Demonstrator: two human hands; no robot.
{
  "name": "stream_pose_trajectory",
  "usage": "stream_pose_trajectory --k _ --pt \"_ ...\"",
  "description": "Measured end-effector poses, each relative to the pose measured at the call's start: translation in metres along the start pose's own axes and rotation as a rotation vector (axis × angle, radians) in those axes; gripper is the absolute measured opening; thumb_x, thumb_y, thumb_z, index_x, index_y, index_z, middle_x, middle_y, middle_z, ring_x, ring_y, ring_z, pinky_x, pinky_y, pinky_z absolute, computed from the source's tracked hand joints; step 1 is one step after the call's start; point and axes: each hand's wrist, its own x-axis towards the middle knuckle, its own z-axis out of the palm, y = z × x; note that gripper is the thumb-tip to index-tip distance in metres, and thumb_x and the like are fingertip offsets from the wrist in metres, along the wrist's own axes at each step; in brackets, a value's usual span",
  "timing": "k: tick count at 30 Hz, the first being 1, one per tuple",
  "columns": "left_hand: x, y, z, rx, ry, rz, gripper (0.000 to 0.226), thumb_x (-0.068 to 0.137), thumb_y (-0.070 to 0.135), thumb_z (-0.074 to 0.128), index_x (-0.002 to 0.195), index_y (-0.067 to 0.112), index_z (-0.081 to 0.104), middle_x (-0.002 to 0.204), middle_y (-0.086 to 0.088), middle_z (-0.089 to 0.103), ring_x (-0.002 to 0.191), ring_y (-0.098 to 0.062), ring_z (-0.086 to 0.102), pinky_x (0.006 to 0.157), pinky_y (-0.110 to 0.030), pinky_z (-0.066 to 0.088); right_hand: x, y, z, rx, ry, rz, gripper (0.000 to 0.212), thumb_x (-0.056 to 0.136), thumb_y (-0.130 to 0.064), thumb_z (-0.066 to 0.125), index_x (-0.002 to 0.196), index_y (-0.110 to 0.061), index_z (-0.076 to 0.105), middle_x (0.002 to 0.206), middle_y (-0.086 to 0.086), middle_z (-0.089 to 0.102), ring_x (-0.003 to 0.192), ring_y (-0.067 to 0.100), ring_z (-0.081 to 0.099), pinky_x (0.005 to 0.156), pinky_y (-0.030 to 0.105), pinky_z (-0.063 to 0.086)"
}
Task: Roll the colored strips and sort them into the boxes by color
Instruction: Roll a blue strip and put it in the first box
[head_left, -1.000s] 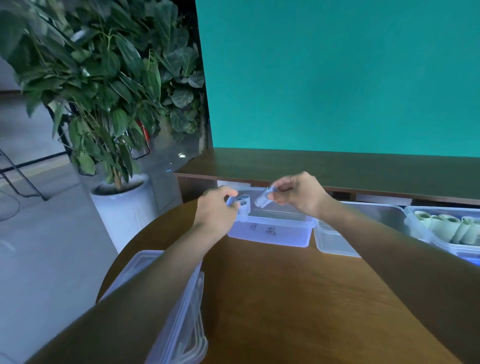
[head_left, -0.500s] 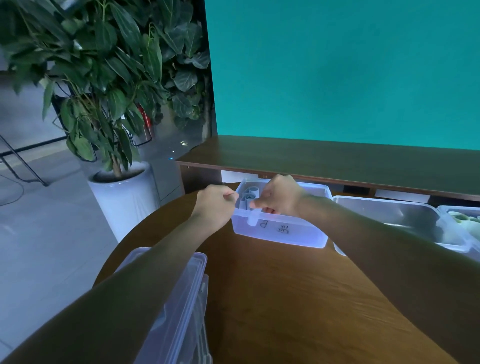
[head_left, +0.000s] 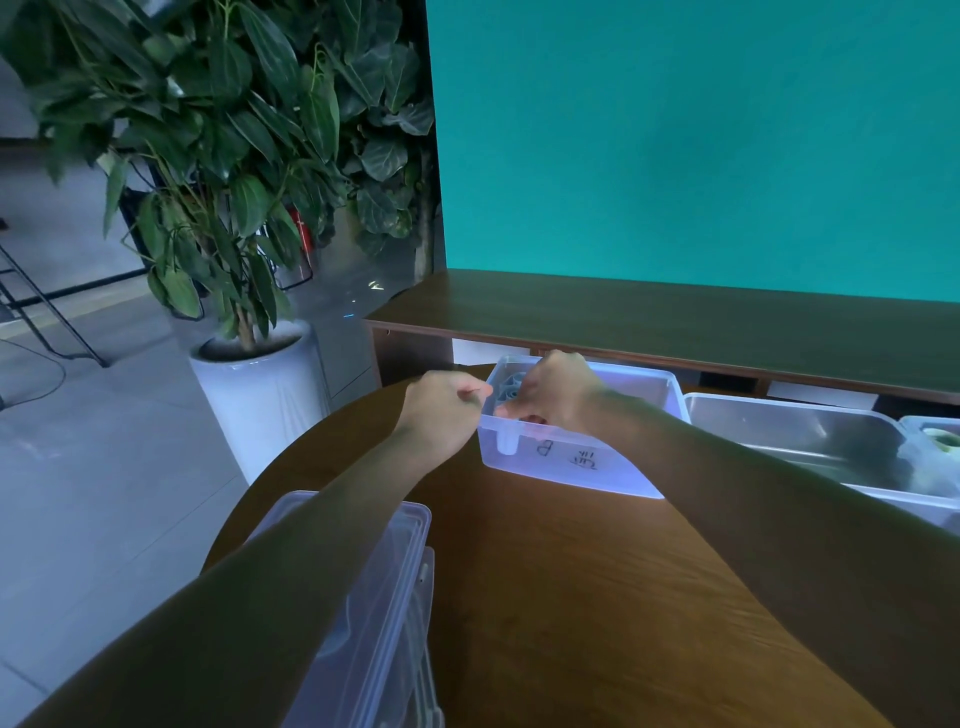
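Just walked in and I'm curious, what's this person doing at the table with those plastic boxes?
A person is sorting rolled strips into clear boxes. The right hand reaches down into the labeled box, beside blue rolls standing in its corner. The left hand is curled at that box's outer left wall. Whether either hand holds a strip is hidden. Another box at the far right holds green rolls, and lids are stacked nearby.

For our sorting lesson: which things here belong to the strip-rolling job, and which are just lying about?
Job:
blue rolls
labelled box
middle box
green roll
left hand
right hand

Lying about:
lids
potted plant
bench
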Motion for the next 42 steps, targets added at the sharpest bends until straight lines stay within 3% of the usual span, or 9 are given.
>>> stream_pose_trajectory --k 5,7,10,18,23,30,34,37,42 --pt "-0.002 -0.004 -0.002 -0.080 -0.017 -0.027 0.027 0.102 0.020 0.055 0.124 0.017 0.071 0.122 0.000 0.071 0.109 -0.014 0.064 0.081 -0.023 0.050 -0.001 0.003 0.001 0.121 -0.006 0.011 0.031 0.086 -0.044 0.074 0.076 -0.017 0.063 0.073 -0.005 0.059 0.061 0.009 0.053 0.050 0.016 0.039" --pt "-0.002 -0.005 -0.002 -0.105 -0.029 -0.029 0.027 0.102 0.021 0.056 0.124 0.018 0.071 0.122 0.000 0.071 0.109 -0.015 0.064 0.090 -0.030 0.054 0.002 0.004 0.002 0.277 -0.017 0.040 0.027 0.081 -0.035 0.082 0.087 -0.010 0.073 0.080 -0.001 0.070 0.069 0.016 0.067 0.069 0.023 0.057" --pt "-0.003 -0.006 -0.003 -0.115 -0.038 -0.031 0.028 0.102 0.021 0.056 0.125 0.018 0.070 0.123 0.000 0.070 0.110 -0.016 0.064 0.094 -0.034 0.055 0.002 0.006 0.003 0.446 -0.027 0.081 0.031 0.075 -0.025 0.089 0.096 -0.006 0.076 0.087 0.005 0.078 0.077 0.019 0.077 0.084 0.035 0.062" --pt "-0.004 -0.006 -0.004 -0.119 -0.044 -0.017 0.028 0.101 0.021 0.057 0.126 0.017 0.070 0.122 -0.001 0.070 0.108 -0.016 0.065 0.092 -0.031 0.055 0.007 -0.004 0.004 0.405 -0.039 0.087 0.029 0.080 -0.025 0.083 0.101 -0.005 0.076 0.093 0.005 0.079 0.087 0.017 0.077 0.087 0.035 0.062" --pt "-0.005 -0.005 -0.004 -0.116 -0.047 -0.009 0.028 0.101 0.020 0.057 0.126 0.017 0.069 0.121 -0.001 0.070 0.108 -0.016 0.064 0.089 -0.029 0.054 0.007 0.000 0.008 0.447 0.025 0.110 0.019 0.079 -0.020 0.085 0.092 -0.010 0.075 0.081 -0.001 0.076 0.069 0.011 0.075 0.074 0.026 0.063" --pt "-0.005 -0.004 -0.005 -0.105 -0.045 -0.016 0.028 0.102 0.021 0.057 0.127 0.018 0.069 0.123 -0.001 0.070 0.108 -0.016 0.064 0.084 -0.023 0.051 0.006 -0.008 0.006 0.194 0.061 0.104 0.028 0.085 -0.043 0.073 0.076 -0.019 0.063 0.069 -0.008 0.060 0.057 0.006 0.054 0.053 0.020 0.045" --pt "-0.005 -0.004 -0.004 -0.092 -0.049 -0.010 0.028 0.102 0.021 0.056 0.126 0.018 0.069 0.122 0.000 0.070 0.107 -0.014 0.064 0.075 -0.016 0.047 0.009 -0.003 0.007 0.303 0.005 0.078 0.033 0.080 -0.036 0.084 0.100 -0.012 0.074 0.094 0.001 0.075 0.084 0.015 0.074 0.084 0.033 0.062" --pt "-0.005 -0.003 -0.004 -0.085 -0.047 -0.015 0.027 0.102 0.021 0.056 0.125 0.019 0.070 0.121 0.002 0.070 0.109 -0.015 0.064 0.080 -0.021 0.047 0.008 0.002 0.005 0.297 -0.018 0.044 0.032 0.084 -0.028 0.081 0.108 -0.008 0.075 0.104 0.006 0.075 0.092 0.020 0.074 0.090 0.037 0.060" --pt "-0.006 -0.004 -0.002 -0.069 -0.026 -0.007 0.026 0.102 0.018 0.056 0.123 0.019 0.071 0.117 0.001 0.071 0.105 -0.014 0.064 0.079 -0.022 0.051 0.006 0.014 0.000 0.497 -0.117 0.025 0.032 0.085 -0.008 0.078 0.114 0.004 0.071 0.092 0.009 0.069 0.071 0.013 0.063 0.072 0.025 0.055"
